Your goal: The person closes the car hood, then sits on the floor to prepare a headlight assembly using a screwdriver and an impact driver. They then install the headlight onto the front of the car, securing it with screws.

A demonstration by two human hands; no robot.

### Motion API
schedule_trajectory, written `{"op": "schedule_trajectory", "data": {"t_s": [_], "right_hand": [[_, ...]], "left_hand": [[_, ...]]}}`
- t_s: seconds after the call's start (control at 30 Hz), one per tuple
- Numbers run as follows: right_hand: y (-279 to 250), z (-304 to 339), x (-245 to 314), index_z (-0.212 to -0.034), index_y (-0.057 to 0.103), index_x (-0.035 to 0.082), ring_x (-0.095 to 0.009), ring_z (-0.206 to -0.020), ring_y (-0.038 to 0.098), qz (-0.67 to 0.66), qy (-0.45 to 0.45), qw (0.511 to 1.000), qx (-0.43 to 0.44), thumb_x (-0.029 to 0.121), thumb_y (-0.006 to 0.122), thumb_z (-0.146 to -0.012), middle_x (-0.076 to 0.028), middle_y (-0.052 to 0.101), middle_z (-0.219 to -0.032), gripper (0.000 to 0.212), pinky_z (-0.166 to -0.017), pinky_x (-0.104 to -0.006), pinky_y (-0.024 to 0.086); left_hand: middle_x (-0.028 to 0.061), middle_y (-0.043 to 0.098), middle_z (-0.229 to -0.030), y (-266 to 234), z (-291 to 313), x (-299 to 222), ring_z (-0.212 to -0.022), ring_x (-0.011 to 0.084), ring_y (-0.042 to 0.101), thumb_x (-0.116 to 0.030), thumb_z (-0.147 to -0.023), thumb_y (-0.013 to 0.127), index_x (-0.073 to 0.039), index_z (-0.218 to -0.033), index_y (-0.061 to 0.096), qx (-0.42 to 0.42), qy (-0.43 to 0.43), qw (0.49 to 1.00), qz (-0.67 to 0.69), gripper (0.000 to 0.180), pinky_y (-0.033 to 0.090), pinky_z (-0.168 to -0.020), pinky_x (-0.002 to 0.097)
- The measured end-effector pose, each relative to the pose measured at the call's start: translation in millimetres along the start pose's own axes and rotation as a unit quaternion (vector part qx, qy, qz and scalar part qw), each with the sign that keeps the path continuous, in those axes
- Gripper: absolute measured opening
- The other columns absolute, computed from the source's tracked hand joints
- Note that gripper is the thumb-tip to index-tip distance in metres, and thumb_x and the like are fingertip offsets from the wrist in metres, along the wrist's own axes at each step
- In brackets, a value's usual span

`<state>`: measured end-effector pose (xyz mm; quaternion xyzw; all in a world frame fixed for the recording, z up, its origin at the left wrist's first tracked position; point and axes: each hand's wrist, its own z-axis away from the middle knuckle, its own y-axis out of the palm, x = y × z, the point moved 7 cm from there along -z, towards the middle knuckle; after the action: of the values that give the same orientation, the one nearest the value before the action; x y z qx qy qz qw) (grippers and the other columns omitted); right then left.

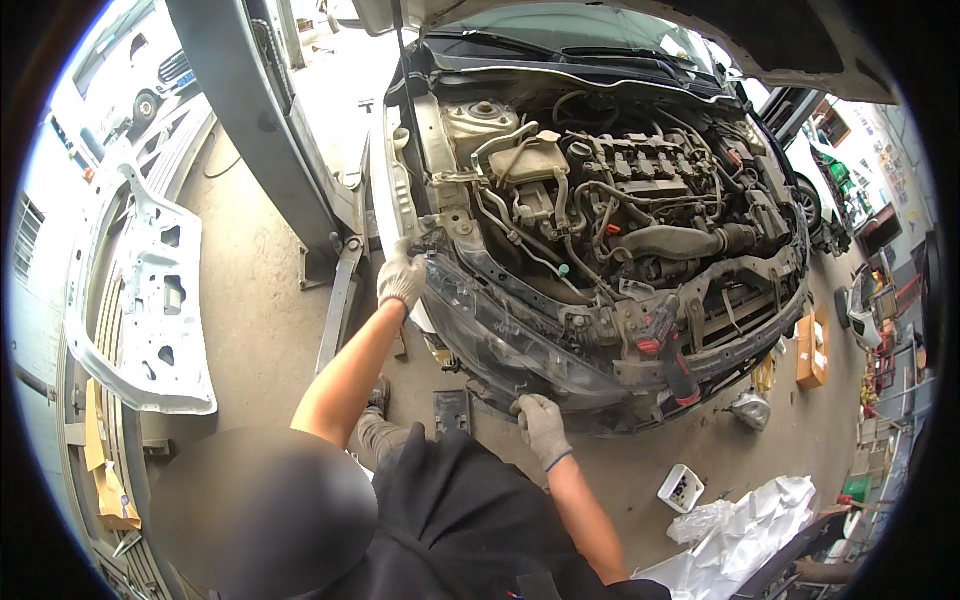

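A long headlight [510, 335] with a clear lens sits at the car's front left corner. My left hand [402, 277], in a pale knit glove, is at its upper outer end beside the white fender [385, 195], fingers bent over that corner. Lower down, my right hand [543, 430], also gloved, has its fingers curled in at the headlight's lower front edge. What lies under those fingertips is partly hidden. A red and black cordless power tool [665, 345] rests on the front frame, to the right of the headlight.
Beyond the headlight lies the open engine bay [640, 170]. A grey lift post [265, 130] and lift arm [345, 290] stand left. A white door panel [150, 290] leans at far left. Right, on the floor, are a small white tub [682, 488], plastic sheeting [745, 535] and a cardboard box [812, 350].
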<state>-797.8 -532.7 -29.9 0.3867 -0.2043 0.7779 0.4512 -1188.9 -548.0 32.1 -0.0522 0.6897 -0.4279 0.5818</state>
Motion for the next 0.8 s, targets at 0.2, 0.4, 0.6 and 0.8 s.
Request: {"op": "schedule_trajectory", "data": {"t_s": [0.2,0.4,0.6,0.8], "right_hand": [[-7.4,7.3,-1.7,-0.079,0.066,0.004,-0.006,-0.048,0.041,0.033,-0.040,0.999,-0.007,0.021,0.058,-0.091,0.003,0.051,-0.058,0.022,-0.043,-0.0248,0.030],[-16.5,7.8,-7.0,-0.078,0.066,0.005,-0.006,-0.042,0.039,-0.001,-0.034,0.999,-0.032,0.022,0.059,-0.092,0.003,0.051,-0.056,0.023,-0.039,-0.0244,0.028],[-12.4,10.4,-8.3,-0.078,0.066,0.005,-0.007,-0.040,0.038,-0.012,-0.027,0.999,-0.023,0.022,0.058,-0.092,0.003,0.050,-0.055,0.023,-0.037,-0.0250,0.028],[-19.5,8.3,-9.9,-0.080,0.066,0.005,-0.006,-0.043,0.040,-0.001,-0.041,0.998,-0.040,0.022,0.058,-0.093,0.003,0.051,-0.056,0.023,-0.040,-0.0243,0.029]], "left_hand": [[0.0212,0.066,-0.124,26.7,-41.3,-13.1,-0.117,0.0379,0.061,-0.031,-0.092,0.058,-0.009,-0.134,0.057,0.133,0.116,0.979,-0.104,0.048,0.047,-0.100,0.0427],[0.0199,0.067,-0.123,32.3,-55.1,-3.7,-0.117,0.0351,0.063,-0.026,-0.089,0.062,-0.008,-0.126,0.065,0.163,0.110,0.977,-0.086,0.041,0.048,-0.100,0.0401],[0.0206,0.068,-0.120,25.1,-51.7,-11.1,-0.113,0.0361,0.064,-0.025,-0.088,0.064,-0.007,-0.123,0.067,0.161,0.112,0.977,-0.079,0.039,0.049,-0.099,0.0407],[0.0112,0.072,-0.109,18.1,-25.1,-21.6,-0.096,0.0240,0.068,-0.018,-0.091,0.065,-0.004,-0.123,0.066,0.200,0.120,0.968,0.097,0.035,0.053,-0.088,0.0343]]}}
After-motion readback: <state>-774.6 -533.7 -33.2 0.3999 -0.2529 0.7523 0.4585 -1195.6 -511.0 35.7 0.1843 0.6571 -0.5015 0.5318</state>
